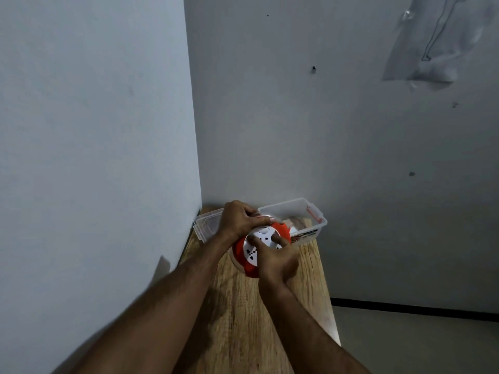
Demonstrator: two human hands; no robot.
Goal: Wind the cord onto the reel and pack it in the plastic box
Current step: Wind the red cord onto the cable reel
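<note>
Both hands grip the round orange reel with its white socket face (255, 245) above the wooden table (270, 319): left hand (239, 220) on top, right hand (278, 261) below. The clear plastic box (299, 211) sits just behind, seemingly open.

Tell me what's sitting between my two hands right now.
The orange-and-white cord reel, in the head view: the left hand grips its far edge, the right hand its near side, over the wooden table.

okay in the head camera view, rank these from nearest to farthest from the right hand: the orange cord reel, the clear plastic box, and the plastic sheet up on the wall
1. Orange cord reel: held in the right hand, fingers on its white socket face.
2. Clear plastic box: just beyond the reel, at the table's far end against the wall.
3. Plastic sheet: high on the wall, upper right, far from both hands.
</note>
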